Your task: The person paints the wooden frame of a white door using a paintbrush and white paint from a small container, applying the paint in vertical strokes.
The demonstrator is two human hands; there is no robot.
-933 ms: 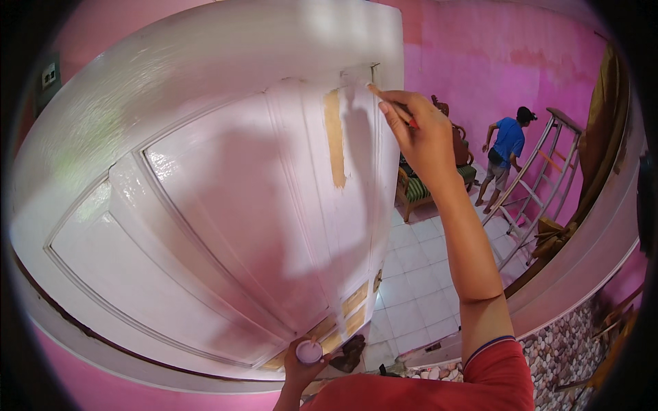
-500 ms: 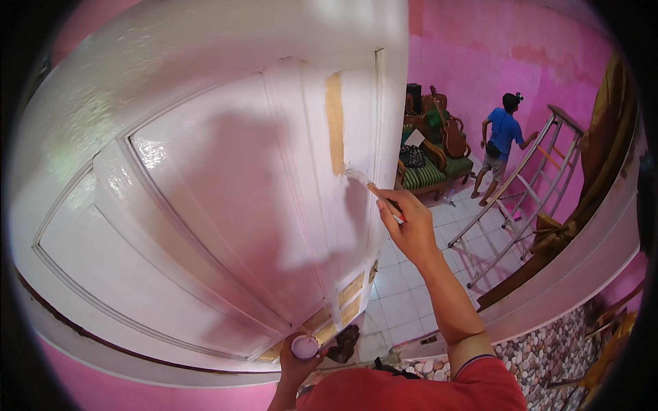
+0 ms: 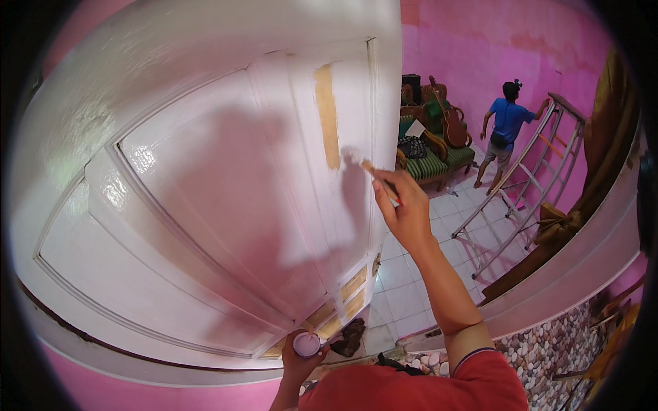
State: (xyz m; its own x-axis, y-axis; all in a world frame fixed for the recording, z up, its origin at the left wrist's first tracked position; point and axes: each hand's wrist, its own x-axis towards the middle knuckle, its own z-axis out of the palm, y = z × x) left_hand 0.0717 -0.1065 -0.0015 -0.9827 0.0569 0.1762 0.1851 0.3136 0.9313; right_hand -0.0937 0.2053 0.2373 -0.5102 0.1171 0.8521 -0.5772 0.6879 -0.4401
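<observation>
My right hand (image 3: 406, 205) is closed around the handle of a paintbrush (image 3: 368, 166), its bristle end up against the door's surface. The white panelled door (image 3: 205, 198) fills the left and middle of the view. A tan, unpainted strip (image 3: 327, 116) runs along its upper panel, just left of the brush. More tan patches show low on the door. Low in the middle, my left hand (image 3: 299, 363) grips a small round tub of pale lilac paint (image 3: 306, 344). My shadow falls across the door.
A person in a blue shirt (image 3: 508, 122) stands by a pink wall, one hand at the top of a metal stepladder (image 3: 528, 178). Behind the door's edge are a green striped sofa (image 3: 428, 164) and a guitar (image 3: 454, 130). A brown curtain (image 3: 603, 157) hangs at right; a dark bundle (image 3: 349, 338) lies on the floor.
My right hand has moved the brush slightly up and right, away from the tan strip's lower end. The other person has reached up to the ladder's top. My left hand still holds the tub.
</observation>
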